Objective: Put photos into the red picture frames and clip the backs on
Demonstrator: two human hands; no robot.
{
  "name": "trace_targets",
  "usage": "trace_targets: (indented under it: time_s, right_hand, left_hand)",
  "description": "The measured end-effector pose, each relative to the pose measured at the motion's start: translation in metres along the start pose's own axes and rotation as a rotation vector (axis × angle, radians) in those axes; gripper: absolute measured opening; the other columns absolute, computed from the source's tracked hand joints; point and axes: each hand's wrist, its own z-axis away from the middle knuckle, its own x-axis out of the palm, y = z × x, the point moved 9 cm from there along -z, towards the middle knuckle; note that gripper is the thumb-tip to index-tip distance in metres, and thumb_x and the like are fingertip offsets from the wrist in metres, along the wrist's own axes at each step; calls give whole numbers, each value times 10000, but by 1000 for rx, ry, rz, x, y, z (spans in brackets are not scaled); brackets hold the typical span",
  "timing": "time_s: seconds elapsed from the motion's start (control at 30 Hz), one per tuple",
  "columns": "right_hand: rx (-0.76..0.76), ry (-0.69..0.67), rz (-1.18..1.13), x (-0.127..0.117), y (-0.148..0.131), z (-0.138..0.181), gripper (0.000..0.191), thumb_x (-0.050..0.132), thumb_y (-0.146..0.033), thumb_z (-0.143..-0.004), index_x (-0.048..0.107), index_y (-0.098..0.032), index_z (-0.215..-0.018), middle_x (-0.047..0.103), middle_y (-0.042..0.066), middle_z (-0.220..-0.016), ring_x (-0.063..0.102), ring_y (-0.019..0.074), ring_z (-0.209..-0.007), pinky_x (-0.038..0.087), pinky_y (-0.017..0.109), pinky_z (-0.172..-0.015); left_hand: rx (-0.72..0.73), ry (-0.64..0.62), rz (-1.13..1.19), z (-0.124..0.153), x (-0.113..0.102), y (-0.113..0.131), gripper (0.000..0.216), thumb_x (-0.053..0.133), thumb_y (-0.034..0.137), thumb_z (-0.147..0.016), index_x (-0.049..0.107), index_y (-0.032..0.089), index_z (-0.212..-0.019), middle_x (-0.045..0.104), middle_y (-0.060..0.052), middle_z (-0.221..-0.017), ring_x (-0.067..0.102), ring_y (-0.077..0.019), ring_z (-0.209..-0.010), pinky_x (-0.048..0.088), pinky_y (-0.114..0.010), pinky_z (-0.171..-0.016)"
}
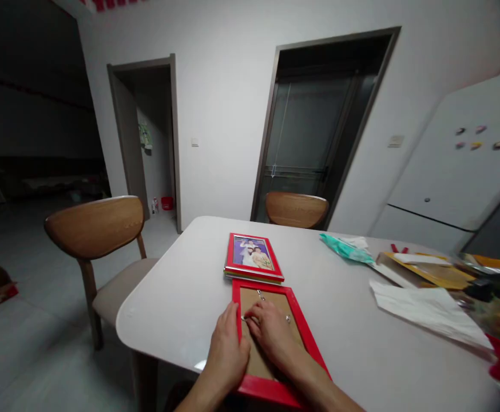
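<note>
White worktop (pixel 181 286), pale wall (pixel 224 114) beyond. Left grip (pixel 227 348) part-closed on red frame (pixel 305 326); right grip (pixel 272 332) pinched at metal clip (pixel 243 318).

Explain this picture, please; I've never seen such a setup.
There's no machine: these are a person's bare hands, seen by a camera worn on the head, facing forward and down. On the white table lies a red frame, back up. The left hand rests along its left edge; the right hand works at the brown backing, though whether it pinches anything is unclear. Beyond is a frame stack, photo on top. Rightward lie a green packet and white paper.
</note>
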Motion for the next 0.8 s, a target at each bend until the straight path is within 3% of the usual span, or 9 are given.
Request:
trace_targets:
  time_s: [0.17,0.27,0.4,0.53,0.67,0.8]
  right_hand:
    - [52,36,14,-1,7,-6,196,434,-219,-746,625,-180,-761,590,67,-787,518,164,-769,368,263,-719]
    - [39,1,-98,-7,7,-2,220,420,-231,-753,623,-181,-819,598,64,-810,526,165,-789,382,274,-734]
    - [-56,-168,-265,-20,6,24,202,484,-197,-685,633,-218,-819,570,48,-975,505,162,-928,368,284,-834]
    - [-91,-355,-298,-25,6,55,286,518,-108,-593,651,-261,-794,454,16,-1179,390,177,-1108,270,323,-949]
    - [-113,-275,-273,-25,1,59,160,539,-173,-629,664,-246,-697,486,32,-1133,410,190,-1081,257,359,-950]
    - [-116,-158,-278,-22,6,49,107,561,-259,-646,650,-237,-699,542,35,-1043,469,170,-1002,330,293,-884]
  left_hand:
    - [14,15,3,0,-1,2,611,394,50,-596,361,91,-1205,425,-103,-1237,361,-172,-1146,249,-263,-991]
    - [7,17,12,1,-2,2,610,401,54,-599,356,104,-1205,426,-96,-1236,365,-173,-1145,256,-268,-988]
    - [-6,21,12,3,-4,2,615,415,66,-598,349,97,-1209,420,-99,-1239,363,-177,-1146,253,-259,-987]
    - [-13,26,7,4,-4,2,619,415,69,-600,341,100,-1214,416,-96,-1240,359,-183,-1147,243,-261,-989]
    - [-9,27,-3,3,-4,4,610,408,59,-603,346,113,-1207,420,-89,-1238,363,-178,-1144,246,-264,-985]
    - [-15,27,-14,3,-5,4,618,414,47,-591,351,127,-1200,435,-82,-1227,376,-173,-1134,259,-261,-978]
